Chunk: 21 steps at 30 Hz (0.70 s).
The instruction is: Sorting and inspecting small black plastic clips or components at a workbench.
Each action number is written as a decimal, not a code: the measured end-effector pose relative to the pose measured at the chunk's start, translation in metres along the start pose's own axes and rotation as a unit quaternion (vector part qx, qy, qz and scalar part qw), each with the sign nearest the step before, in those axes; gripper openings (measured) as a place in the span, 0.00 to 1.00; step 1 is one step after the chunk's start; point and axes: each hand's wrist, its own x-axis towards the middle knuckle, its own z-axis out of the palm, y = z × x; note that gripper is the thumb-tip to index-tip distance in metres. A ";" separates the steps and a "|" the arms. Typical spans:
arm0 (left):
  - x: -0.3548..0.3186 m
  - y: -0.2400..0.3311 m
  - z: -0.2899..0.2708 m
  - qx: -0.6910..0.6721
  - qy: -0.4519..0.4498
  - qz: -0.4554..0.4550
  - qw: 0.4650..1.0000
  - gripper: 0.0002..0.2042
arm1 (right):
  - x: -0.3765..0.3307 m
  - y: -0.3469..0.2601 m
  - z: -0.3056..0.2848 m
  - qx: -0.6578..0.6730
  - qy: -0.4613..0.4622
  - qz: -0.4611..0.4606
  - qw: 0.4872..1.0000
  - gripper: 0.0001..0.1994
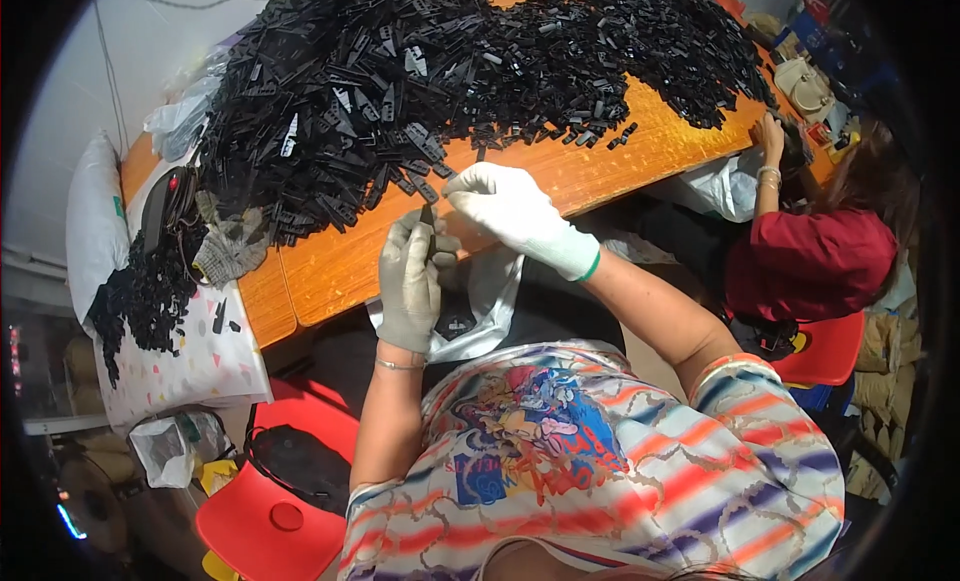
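Note:
My left hand (408, 286), in a greyish work glove, is closed round a dark flat plastic part (428, 217) whose tip sticks up between thumb and fingers. Just to its right, my right hand (518, 211) wears a white glove with a green cuff. Its fingers are curled together in a pinch, and whatever they hold is hidden. Both hands hover above the table's near edge, close together but apart. Beyond them a large heap of black plastic parts (340, 111) covers much of the wooden table (545, 171). Beneath the hands, a white plastic bag (490, 326) lies open at my lap.
At left, a grey knitted glove (230, 243) lies beside a smaller pile of black pieces (150, 301) on a patterned cloth (210, 366). A red chair (270, 511) stands at lower left. A person in a dark red top (810, 266) sits at the table's right.

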 end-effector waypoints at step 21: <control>-0.014 0.005 0.013 0.099 0.008 0.048 0.994 0.08 | -0.006 -0.003 0.031 0.016 0.072 -0.089 0.993 0.12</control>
